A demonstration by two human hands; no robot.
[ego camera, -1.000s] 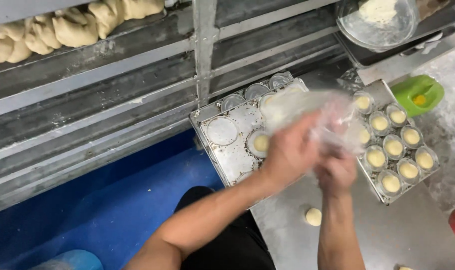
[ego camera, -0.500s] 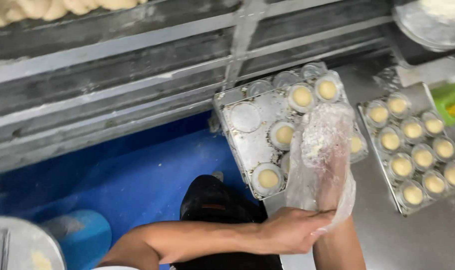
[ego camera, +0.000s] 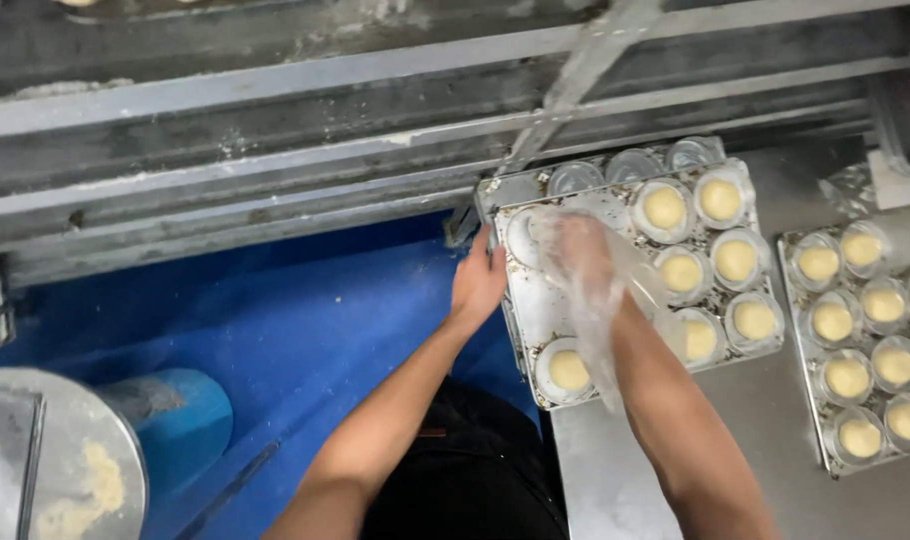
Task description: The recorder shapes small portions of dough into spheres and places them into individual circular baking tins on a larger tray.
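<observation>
1. Where the left hand (ego camera: 478,283) grips its left rim, the muffin tray (ego camera: 535,310) overhangs the steel table (ego camera: 775,420) edge.
2. Right hand (ego camera: 580,250), wrapped in a clear plastic bag (ego camera: 600,320), presses an empty cup; grip unclear.
3. Second tray (ego camera: 805,330) just right, narrow gap.
4. Left: open blue floor (ego camera: 275,320).

Metal tray (ego camera: 535,310) w/ round cups – some hold yellow dough balls. Thin clear plastic sheet (ego camera: 600,300) droops over it.
</observation>
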